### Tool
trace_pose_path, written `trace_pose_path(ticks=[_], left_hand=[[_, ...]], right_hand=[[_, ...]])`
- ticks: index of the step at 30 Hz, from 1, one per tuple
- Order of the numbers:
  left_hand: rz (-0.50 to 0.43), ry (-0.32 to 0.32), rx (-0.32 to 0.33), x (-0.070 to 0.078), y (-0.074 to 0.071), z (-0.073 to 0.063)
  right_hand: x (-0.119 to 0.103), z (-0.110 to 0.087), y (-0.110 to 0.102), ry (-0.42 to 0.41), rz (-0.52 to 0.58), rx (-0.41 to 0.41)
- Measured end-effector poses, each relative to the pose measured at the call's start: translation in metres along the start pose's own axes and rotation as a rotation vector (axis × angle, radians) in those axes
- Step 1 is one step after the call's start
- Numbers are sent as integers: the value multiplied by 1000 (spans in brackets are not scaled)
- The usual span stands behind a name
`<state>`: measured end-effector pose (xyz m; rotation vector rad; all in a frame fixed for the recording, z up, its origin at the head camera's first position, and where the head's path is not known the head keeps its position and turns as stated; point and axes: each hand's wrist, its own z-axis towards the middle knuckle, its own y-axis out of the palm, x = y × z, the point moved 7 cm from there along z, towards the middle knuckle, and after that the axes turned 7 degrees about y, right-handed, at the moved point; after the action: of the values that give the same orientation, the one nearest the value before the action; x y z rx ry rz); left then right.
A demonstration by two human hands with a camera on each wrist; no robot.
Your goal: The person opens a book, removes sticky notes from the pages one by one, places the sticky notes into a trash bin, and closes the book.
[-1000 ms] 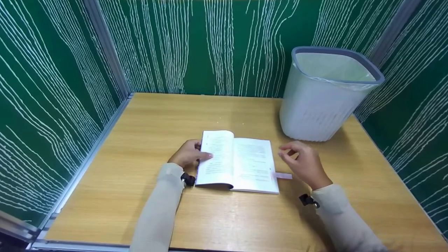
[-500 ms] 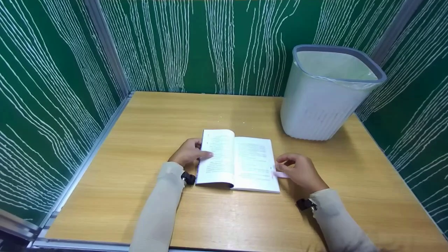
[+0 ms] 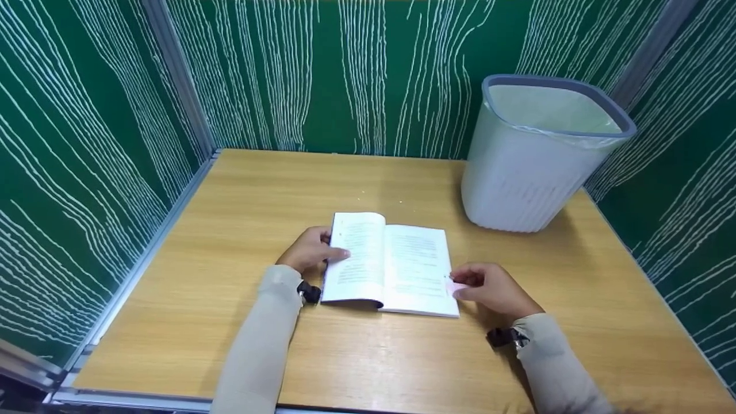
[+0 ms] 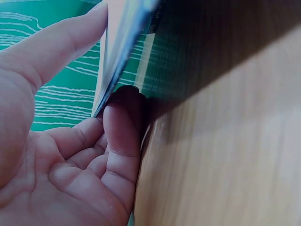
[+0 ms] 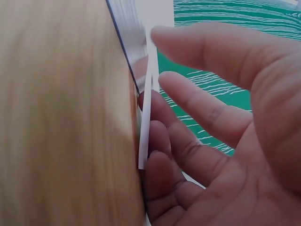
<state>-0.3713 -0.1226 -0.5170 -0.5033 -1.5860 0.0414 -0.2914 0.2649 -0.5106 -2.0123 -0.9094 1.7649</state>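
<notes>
A book [image 3: 417, 259] lies open on the wooden table, its printed pages facing up. At its left edge my left hand [image 3: 309, 251] grips the left half, thumb on the page and the other fingers tucked behind the cover, as the left wrist view shows. A pink strip [image 3: 454, 287] sticks out from the book's right side. My right hand [image 3: 493, 289] is at that side, thumb and index finger spread apart. In the right wrist view the thumb tip overlaps the page, and the other fingers, loosely bent, lie alongside the strip [image 5: 145, 136].
A pale waste bin [image 3: 517, 190] with a grey rim and a plastic liner stands at the back right of the table [image 3: 276, 190]. Green panels [image 3: 322, 75] with white wavy lines enclose the back and sides. Tiny white specks lie behind the book.
My right hand has come down and toward the book's right edge, now covering most of the pink strip. The left hand and the book have stayed in place.
</notes>
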Motion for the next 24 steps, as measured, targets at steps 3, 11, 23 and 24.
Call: trace_pose_path(ticks=[3,11,23,24], left_hand=[[2,6,2,1,0,-1],[28,5,10,-2,-1,0],[70,-5,11,1,-1,1],[70,-6,11,1,0,1]], right_hand=[[1,0,-1,-10,-10,0],[6,-1,-6,-25,-33,21],[14,-5,-10,50,-30,21],[16,-5,-11,54,-41,27]])
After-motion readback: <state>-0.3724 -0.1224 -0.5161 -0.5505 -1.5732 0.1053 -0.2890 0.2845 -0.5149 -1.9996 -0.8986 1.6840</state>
